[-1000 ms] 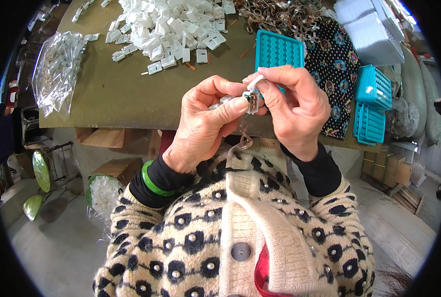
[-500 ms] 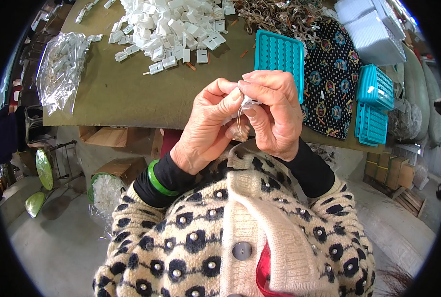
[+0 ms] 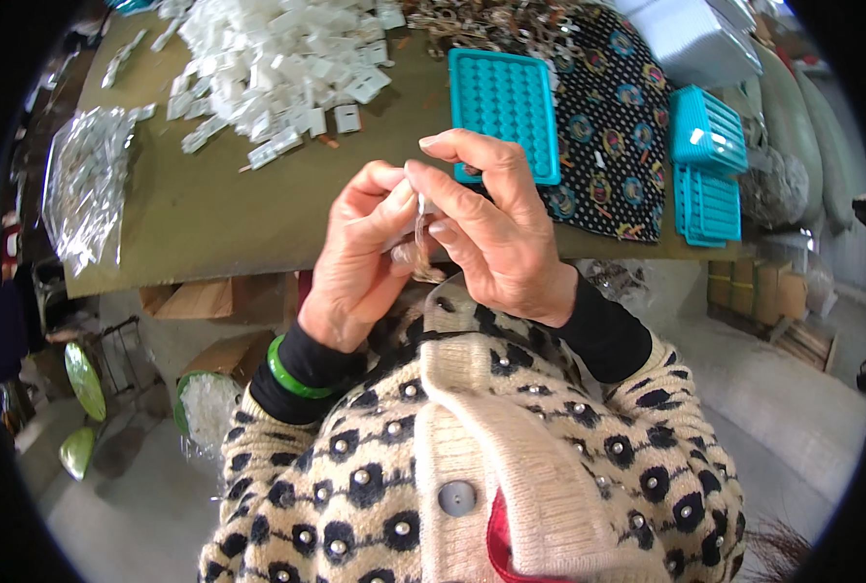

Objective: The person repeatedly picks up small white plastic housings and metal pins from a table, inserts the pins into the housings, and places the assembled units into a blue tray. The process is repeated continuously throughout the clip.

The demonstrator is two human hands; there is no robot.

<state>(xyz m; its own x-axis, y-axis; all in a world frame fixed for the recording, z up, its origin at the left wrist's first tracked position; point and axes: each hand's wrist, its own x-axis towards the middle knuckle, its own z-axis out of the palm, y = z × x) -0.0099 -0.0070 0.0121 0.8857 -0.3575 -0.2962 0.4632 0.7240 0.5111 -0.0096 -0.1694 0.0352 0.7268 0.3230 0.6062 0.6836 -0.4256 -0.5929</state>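
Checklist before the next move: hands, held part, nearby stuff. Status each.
1. Left hand pinching the small white part: ok.
2. Right hand gripping it too: cannot tell, contact is unclear.
3. Part shut: cannot tell, fingers cover it.
4. Thin strand untangled: cannot tell, too blurred.
5. White pile apart from both hands: ok.
6. Teal tray fully in view: not ok, right hand covers some.

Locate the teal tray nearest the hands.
Head view, top centre: the teal tray lies on the table beyond the right hand, immediately left of the dark patterned cloth.
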